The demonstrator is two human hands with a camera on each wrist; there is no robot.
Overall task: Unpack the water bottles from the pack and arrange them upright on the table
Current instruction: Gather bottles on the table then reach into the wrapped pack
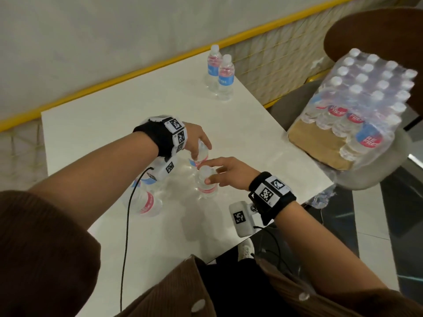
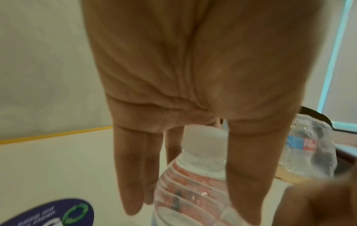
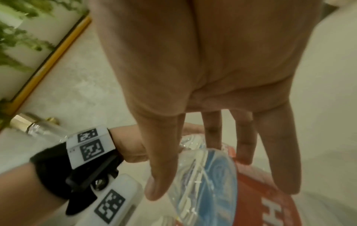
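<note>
Bottles here are small, clear and full, so each should feel weighty for its size, with thin walls that give if squeezed and a smooth film label that may slip. The left hand (image 1: 198,143) comes down over one bottle (image 1: 201,154) from above, fingers (image 2: 133,175) hanging nearly straight along both sides of its cap and shoulder; whether they press the plastic I cannot tell, and nothing curls round it. The right hand (image 1: 229,173) reaches in from the side to a second bottle (image 1: 207,181), thumb and fingers lightly bent about its neck, touching rather than clamping. Both bottles stand upright on the bench (image 1: 263,143), just beside each other, between the two hands. More bottles lie under the left forearm. The pack (image 1: 357,106) sits well out past the right hand, still wrapped and mostly full. Best hold, I judge, is the stiff ribbed shoulder just under the cap, since the mid-body would dent and tip.
</note>
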